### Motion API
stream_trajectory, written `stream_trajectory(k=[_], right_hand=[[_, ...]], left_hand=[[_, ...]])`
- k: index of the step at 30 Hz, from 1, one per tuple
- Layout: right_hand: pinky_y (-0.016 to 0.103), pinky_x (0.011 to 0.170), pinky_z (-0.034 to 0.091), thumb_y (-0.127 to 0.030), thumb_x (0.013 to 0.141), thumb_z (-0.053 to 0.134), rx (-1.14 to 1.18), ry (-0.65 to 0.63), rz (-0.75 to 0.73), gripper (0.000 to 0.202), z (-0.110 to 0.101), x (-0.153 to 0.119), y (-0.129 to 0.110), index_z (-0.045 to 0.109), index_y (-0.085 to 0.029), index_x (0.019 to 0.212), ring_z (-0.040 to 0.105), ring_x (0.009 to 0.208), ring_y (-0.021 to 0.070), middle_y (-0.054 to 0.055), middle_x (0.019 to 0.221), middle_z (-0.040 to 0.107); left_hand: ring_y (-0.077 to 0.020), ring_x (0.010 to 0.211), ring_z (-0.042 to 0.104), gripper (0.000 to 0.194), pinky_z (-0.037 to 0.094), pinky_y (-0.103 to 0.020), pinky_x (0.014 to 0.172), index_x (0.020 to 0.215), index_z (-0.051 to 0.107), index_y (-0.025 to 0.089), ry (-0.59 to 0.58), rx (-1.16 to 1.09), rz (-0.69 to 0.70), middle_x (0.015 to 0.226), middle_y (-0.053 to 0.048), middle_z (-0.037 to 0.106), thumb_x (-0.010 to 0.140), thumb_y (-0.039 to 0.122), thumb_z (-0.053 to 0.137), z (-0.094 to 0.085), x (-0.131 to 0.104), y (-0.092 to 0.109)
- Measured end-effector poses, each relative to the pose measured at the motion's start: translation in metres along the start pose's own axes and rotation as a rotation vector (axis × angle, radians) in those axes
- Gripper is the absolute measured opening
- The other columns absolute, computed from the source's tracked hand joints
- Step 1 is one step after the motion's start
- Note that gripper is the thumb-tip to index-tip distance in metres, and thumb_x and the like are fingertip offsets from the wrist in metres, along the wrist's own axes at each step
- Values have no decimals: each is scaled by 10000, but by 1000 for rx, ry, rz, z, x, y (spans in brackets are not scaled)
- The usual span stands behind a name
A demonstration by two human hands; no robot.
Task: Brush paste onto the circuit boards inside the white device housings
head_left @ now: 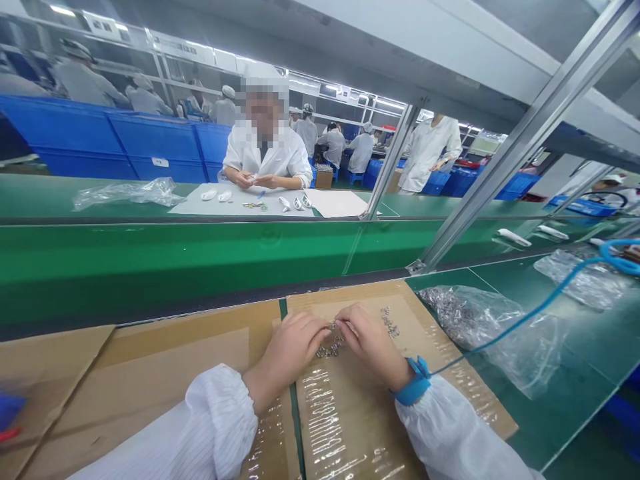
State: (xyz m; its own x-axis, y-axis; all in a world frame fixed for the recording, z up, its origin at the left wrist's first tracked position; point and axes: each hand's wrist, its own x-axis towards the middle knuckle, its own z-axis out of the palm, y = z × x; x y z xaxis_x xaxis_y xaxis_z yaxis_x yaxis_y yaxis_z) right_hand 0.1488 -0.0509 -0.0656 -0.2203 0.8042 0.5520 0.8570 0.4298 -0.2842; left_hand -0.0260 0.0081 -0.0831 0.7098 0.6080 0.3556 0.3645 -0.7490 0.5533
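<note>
Head view: both hands are brought together over a flattened cardboard sheet [350,427] patched with clear tape. Left hand [290,347] is curled, fingertips pressed toward the right hand's; right hand [367,343] likewise curled, fingertips pinched in. A small metal part [334,326] appears pinched between the two sets of fingertips, though the exact grip is too small to be made out. A little heap of small metal parts [330,349] is seen directly under the fingertips, touching the cardboard. A second scatter of metal parts [390,323] lies just beyond the right hand, on the same sheet. A blue wrist strap [414,383] is worn on the right wrist, and a blue coiled cord [525,317] runs from it out to the right. White sleeves are worn on both arms. To the right of the right hand, a clear plastic bag [480,320] holding more small parts is laid on the green bench, under the cord. Another cardboard piece [150,373] lies left of the left hand. Beyond the hands a green conveyor belt [200,260] is crossed by a metal frame post [505,160]. Across the belt a co-worker in white [267,157] is seated, hands together over small white parts [216,195] on a sheet.
</note>
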Motion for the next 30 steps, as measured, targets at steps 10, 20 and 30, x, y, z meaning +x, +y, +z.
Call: stream_trajectory(k=[10,20,30], right_hand=[[311,737,491,-146,847,579,544,130,76,67,-7,-3,-6,590,-211,845,595,812,152,28,833,632],[280,689,497,-137,807,608,799,133,156,90,-9,-3,-11,577,-199,749,583,756,137,18,764,599],[303,671,491,7,815,397,359,156,-251,257,-10,-7,-12,529,-213,823,555,773,150,45,806,578]], left_hand=[[-111,716,476,195,341,-279,716,795,568,187,111,-180,109,745,35,611,928,224,430,-6,-4,9],[-124,680,460,252,332,-284,681,759,564,176,112,-215,136,701,8,587,936,242,397,-9,-8,10],[-122,622,491,250,373,-242,613,649,519,166,-50,-861,-375,609,10,529,859,206,389,-2,-4,19]])
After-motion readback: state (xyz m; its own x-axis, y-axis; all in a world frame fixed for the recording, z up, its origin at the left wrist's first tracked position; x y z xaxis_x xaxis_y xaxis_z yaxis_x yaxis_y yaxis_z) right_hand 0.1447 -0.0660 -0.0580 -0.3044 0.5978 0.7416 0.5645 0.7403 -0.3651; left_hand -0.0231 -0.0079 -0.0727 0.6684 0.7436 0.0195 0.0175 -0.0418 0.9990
